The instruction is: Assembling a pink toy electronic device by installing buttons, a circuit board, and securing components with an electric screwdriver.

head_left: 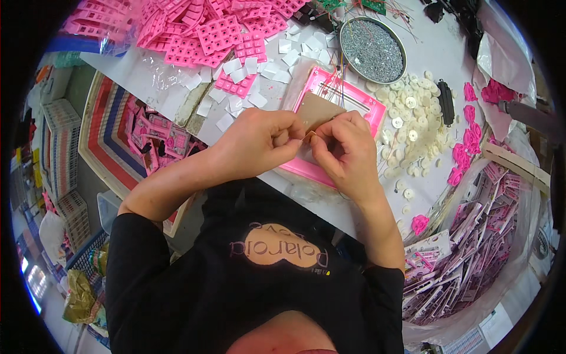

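Over a pink plastic housing (376, 110), my left hand (259, 140) and my right hand (348, 147) meet with their fingertips nearly touching. Each is closed in a pinch on a thin pale wire (311, 134); where it ends is too small to see. Just beyond the fingers a flat brown board (321, 108) lies tilted in the housing, partly covered by my right hand. Several fine wires (337, 79) run out of the housing's far side. The rest of its inside is hidden by my hands.
Beyond the housing stands a round metal tin (372, 50) of small screws. White round discs (407, 127) spread to the right. Pink keypad parts (218, 38) and white square pieces (274, 71) lie at the far left. A large bag of pink-printed pieces (471, 236) sits at the right, a striped bin (106, 133) at the left.
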Demonstrator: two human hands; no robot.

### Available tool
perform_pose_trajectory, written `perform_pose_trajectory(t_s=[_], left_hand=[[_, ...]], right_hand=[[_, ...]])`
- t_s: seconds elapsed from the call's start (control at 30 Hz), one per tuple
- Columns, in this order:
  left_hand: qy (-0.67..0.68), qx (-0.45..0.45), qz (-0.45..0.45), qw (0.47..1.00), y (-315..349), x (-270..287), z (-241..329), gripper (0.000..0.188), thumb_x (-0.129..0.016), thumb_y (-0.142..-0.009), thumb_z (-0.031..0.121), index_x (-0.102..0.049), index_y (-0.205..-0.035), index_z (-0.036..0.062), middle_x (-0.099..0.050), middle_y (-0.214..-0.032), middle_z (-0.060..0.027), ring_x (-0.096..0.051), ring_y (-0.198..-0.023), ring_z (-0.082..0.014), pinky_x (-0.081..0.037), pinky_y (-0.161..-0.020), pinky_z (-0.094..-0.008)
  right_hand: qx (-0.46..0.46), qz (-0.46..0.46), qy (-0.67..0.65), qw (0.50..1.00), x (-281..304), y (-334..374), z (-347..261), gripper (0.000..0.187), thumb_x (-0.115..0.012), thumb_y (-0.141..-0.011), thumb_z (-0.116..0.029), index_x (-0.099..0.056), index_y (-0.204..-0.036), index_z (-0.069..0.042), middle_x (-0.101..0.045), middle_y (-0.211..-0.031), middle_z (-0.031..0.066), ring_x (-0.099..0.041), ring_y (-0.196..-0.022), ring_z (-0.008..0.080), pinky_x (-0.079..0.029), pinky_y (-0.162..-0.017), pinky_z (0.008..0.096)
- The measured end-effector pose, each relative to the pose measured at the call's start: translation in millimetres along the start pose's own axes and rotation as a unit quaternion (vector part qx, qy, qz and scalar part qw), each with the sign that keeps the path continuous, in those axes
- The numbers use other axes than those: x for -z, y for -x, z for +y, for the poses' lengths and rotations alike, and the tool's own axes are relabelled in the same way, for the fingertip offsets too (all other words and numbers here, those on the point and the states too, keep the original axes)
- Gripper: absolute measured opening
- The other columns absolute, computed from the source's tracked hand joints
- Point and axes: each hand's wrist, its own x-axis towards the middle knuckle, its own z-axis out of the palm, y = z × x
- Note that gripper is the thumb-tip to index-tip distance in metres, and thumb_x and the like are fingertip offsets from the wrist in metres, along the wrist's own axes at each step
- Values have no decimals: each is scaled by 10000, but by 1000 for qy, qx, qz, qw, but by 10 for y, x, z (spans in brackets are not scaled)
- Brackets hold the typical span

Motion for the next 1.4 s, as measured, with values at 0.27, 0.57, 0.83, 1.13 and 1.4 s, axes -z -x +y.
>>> perform_pose_trajectory(t_s=[0.27, 0.57, 0.83, 1.13, 1.4], left_hand=[[46, 31, -14, 998, 3, -12, -36, 51, -662, -909, 22, -633, -940, -7, -483, -590, 49, -423, -557, -3, -337, -505, -227], [40, -18, 18, 999, 19, -155, -28, 39, -651, -925, 25, -626, -939, 0, -520, -633, 55, -447, -594, 1, -342, -513, -217], [126, 125, -82, 981, -140, 53, -3, 79, -626, -933, 25, -638, -996, -23, -616, -681, -1, -564, -623, -33, -420, -540, -218], [-35, -1, -127, 991, -179, 200, 99, 191, -694, -898, 61, -663, -1077, 1, -676, -820, -79, -678, -714, -142, -515, -632, -299], [-210, -223, -18, 952, -98, -12, -128, 186, -664, -839, 76, -606, -1015, 64, -606, -911, -109, -620, -866, -338, -517, -713, -422]], right_hand=[[35, 35, 41, 998, -52, -3, 4, 144, -767, -748, -91, -666, -847, -61, -659, -811, 57, -592, -838, 279, -459, -767, 400], [37, 57, 27, 997, -36, 176, -146, 230, -762, -729, 9, -695, -947, -24, -714, -988, 92, -619, -908, 289, -516, -766, 373], [157, 75, 97, 980, -125, 257, -98, 270, -791, -670, -20, -700, -923, -48, -718, -1055, 52, -612, -928, 256, -491, -789, 387], [172, 61, 143, 973, -152, 276, -105, 299, -800, -635, -84, -699, -914, -53, -685, -1057, 40, -582, -973, 284, -465, -800, 410], [156, 52, 187, 968, -235, 297, -133, 186, -776, -690, -122, -687, -833, -43, -636, -1013, 48, -551, -975, 283, -437, -792, 425]])
